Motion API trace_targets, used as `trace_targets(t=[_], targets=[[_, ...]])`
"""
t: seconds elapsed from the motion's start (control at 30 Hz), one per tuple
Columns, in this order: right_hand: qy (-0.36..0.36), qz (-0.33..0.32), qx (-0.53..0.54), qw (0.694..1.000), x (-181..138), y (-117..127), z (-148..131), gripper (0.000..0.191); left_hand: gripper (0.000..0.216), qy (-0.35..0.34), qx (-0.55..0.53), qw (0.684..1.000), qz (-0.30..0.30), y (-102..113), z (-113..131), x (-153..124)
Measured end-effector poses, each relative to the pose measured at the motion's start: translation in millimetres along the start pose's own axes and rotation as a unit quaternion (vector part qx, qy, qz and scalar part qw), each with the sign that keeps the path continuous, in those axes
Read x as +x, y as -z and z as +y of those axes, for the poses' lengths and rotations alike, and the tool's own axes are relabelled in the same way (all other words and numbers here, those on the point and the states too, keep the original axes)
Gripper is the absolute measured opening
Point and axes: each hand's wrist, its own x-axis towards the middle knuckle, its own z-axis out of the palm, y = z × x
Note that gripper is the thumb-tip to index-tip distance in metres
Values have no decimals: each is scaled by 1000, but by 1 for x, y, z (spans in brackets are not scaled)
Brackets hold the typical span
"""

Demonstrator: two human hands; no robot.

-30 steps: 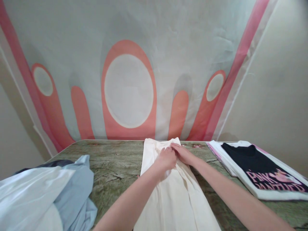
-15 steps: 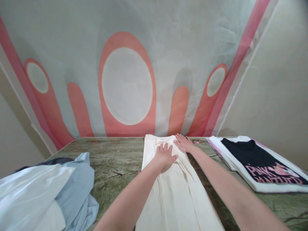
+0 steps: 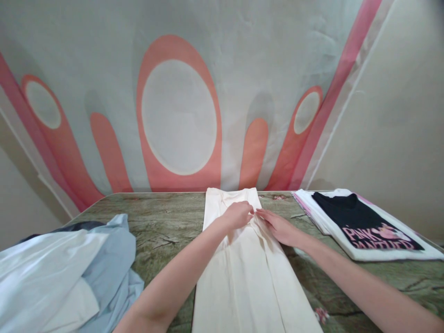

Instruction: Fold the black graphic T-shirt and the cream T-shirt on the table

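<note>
A coral-patterned backdrop rises behind the wood-grain table; plain wall stands right.

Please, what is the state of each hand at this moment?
Left hand: fingers curled on the cream cloth; whether it grips cannot be told.
Right hand: fingers mostly straight, at the same cloth; grip cannot be told.

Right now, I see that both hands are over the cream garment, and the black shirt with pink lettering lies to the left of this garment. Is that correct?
Not quite: the black shirt with pink lettering lies to the right of the cream garment, as the head view shows. The left hand and right hand are indeed over the garment.
</note>
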Motion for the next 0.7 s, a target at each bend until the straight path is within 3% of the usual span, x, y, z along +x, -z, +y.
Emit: trace_targets(t=[0.13,0.37,0.7], targets=[[-31,-7,28,999,-2,-2,-4,40,20,-140,14,990,5,-1,7,-21],[-34,78,38,996,2,-13,7,37,21,-91,109,989,46,-14,12,-30],[-33,76,33,996,-2,-12,4,40,15,-53,159,984,67,-3,15,-27]])
